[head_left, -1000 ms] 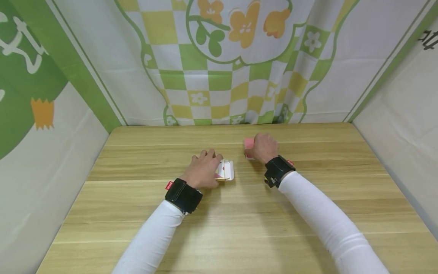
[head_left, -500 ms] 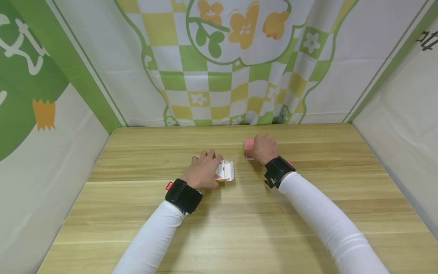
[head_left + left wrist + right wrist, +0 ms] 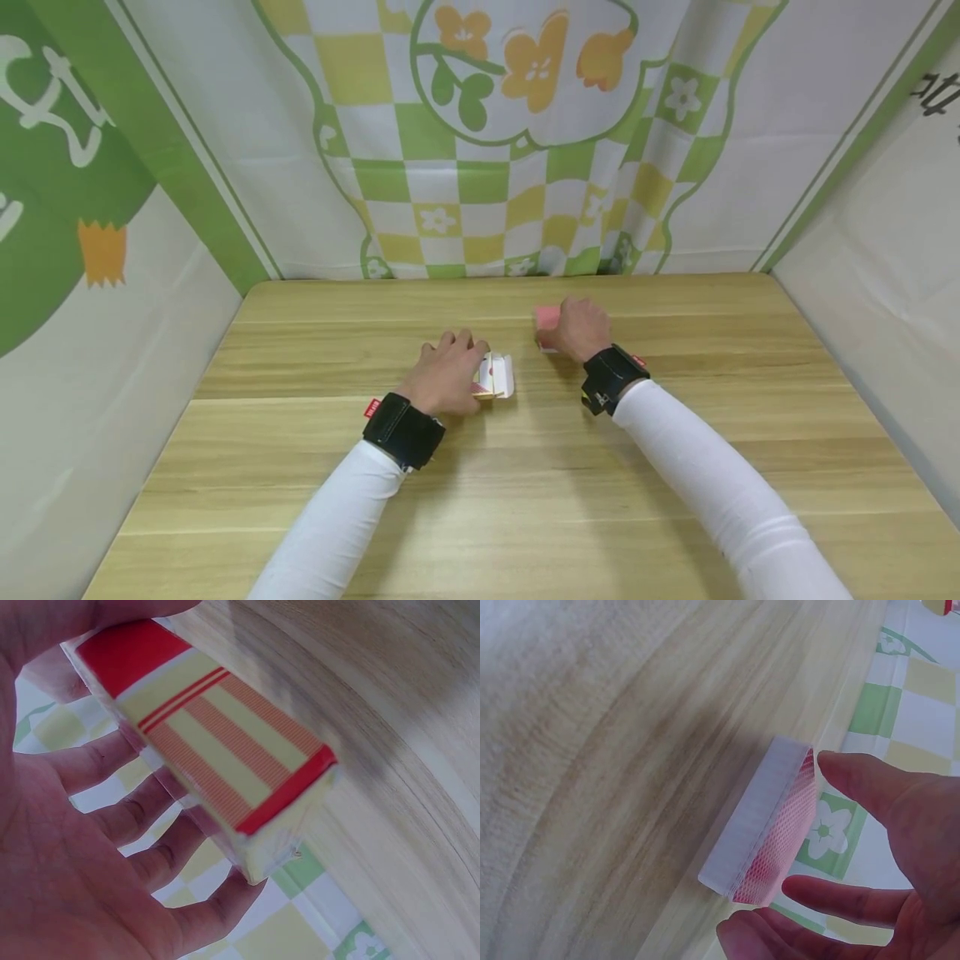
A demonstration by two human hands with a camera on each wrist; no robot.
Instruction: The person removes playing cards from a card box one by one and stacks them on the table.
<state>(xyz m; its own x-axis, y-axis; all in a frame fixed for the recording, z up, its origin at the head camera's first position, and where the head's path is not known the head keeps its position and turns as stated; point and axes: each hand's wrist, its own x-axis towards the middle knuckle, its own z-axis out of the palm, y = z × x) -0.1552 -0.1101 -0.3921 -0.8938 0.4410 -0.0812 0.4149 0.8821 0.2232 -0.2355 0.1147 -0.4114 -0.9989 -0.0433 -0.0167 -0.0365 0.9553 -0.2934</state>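
My left hand grips a playing card box, thumb along one side and fingers along the other. In the left wrist view, the box shows a red band and orange-striped panels. Its white flap stands out toward the right in the head view. Up and to the right, my right hand holds a deck of playing cards with pinkish-red patterned backs. The right wrist view has this deck flat on the table, thumb at one end and fingers at the other; its white edge faces the camera.
Both hands work over the far half of a wooden table. A green, yellow and white checked curtain hangs along its back edge. White cloth walls stand at the left and right.
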